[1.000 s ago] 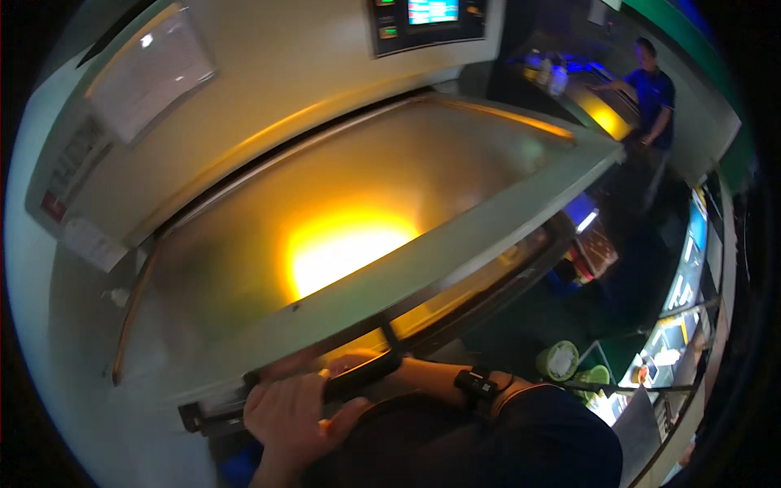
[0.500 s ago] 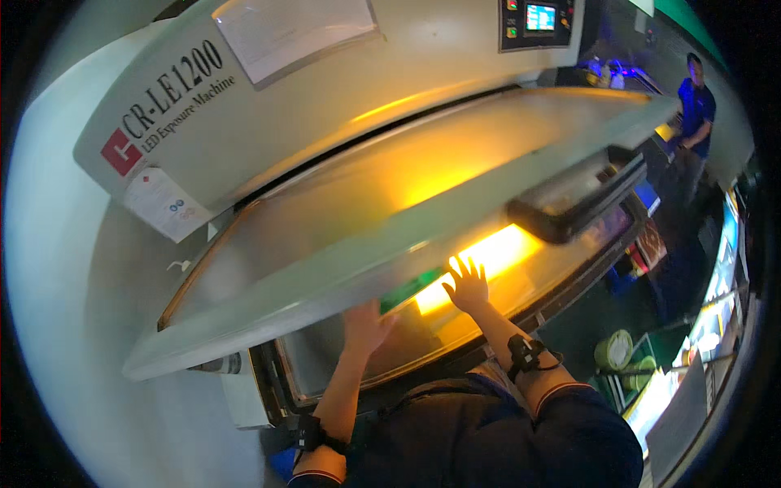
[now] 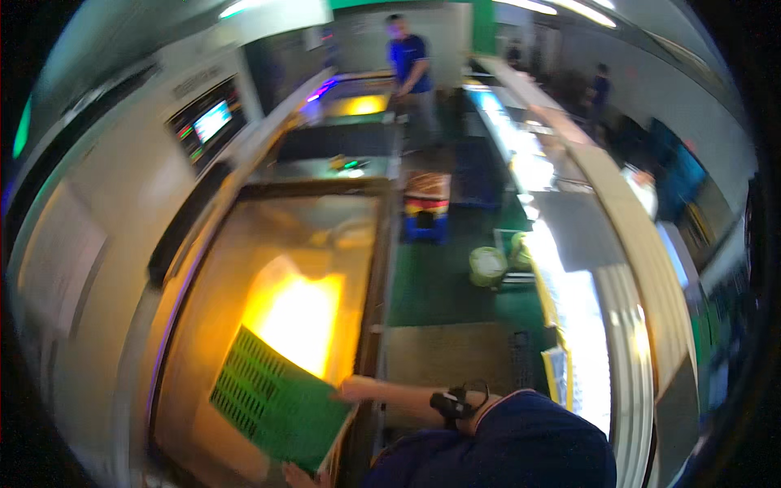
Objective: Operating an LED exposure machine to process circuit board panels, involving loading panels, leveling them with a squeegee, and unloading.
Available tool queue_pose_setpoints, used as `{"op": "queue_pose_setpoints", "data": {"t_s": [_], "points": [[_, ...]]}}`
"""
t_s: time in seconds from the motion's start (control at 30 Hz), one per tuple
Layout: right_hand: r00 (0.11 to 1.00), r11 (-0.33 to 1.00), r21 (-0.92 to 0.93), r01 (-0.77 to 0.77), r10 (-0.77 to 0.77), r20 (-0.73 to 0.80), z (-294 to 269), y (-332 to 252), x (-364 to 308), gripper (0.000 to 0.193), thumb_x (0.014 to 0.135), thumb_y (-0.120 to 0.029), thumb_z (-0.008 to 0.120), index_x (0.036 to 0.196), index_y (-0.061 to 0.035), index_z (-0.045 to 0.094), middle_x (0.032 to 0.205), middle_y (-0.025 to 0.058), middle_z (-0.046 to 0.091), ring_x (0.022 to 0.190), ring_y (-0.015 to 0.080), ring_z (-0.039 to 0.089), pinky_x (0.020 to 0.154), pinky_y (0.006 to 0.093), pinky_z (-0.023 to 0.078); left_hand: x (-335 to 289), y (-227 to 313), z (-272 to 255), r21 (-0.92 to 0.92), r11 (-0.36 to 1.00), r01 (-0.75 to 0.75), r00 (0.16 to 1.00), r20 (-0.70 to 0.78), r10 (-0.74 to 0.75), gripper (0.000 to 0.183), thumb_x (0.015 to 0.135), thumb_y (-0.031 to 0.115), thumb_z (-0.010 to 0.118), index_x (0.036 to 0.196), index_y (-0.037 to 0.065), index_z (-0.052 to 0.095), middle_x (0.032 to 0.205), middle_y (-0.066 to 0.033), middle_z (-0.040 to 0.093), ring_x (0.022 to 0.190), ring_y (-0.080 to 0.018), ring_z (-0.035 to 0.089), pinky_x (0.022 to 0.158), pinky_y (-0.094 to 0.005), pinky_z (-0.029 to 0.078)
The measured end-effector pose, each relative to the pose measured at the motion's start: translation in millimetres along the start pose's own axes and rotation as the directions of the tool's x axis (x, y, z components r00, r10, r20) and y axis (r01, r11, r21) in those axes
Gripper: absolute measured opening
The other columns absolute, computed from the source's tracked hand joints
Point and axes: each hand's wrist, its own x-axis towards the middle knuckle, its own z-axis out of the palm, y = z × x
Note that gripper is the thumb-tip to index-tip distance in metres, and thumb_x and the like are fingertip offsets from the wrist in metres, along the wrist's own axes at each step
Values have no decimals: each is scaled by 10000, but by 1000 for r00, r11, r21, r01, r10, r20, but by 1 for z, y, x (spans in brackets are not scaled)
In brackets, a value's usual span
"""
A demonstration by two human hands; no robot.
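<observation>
A green circuit board panel (image 3: 281, 398) with rows of dark slots lies tilted over the glass bed (image 3: 195, 358) of an exposure machine, beside a bright yellow-lit patch. My right hand (image 3: 356, 389) is at the panel's right corner, its fingers closed on that edge, somewhat blurred. At the lower edge of the picture only part of my left hand (image 3: 298, 476) shows, close to the panel's near edge. Its fingers are smeared and partly cut off, so its grip is unclear. A black strap with a small device (image 3: 455, 403) sits on my right forearm.
The bed's dark frame (image 3: 374, 285) runs along its right side. On the left are the machine's control screen (image 3: 211, 122) and a black handle (image 3: 187, 220). A person (image 3: 411, 61) stands at the far end. Green tubs (image 3: 488, 264) stand by a brightly lit bench (image 3: 569, 325).
The view has swung to the right, along the machine. My hands, earlier spread over the bed, are now at the green panel, with the right one on its corner. The panel shows far more fully.
</observation>
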Motion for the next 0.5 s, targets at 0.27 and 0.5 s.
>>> {"op": "queue_pose_setpoints", "data": {"t_s": [0.27, 0.5], "points": [[516, 266, 953, -145, 842, -157, 73, 14, -330, 612, 911, -562, 572, 1096, 10, 688, 929, 142, 683, 892, 185, 617, 794, 373, 482, 68, 135, 23, -188, 913, -363, 886, 232, 401, 863, 892, 586, 467, 1494, 23, 212, 1561, -186, 178, 1437, -409, 101, 1152, -549, 67], [-96, 204, 913, 353, 979, -181, 191, -66, -560, 437, 925, -429, 623, 989, -3, 696, 796, 44, 653, 746, 136, 578, 652, 345, 480, 20, 418, 77, -553, 490, -673, 478, 180, 860, 629, 910, 314, 550, 1383, -69, 394, 1448, -235, 389, 1367, -367, 334, 1134, -471, 241]]}}
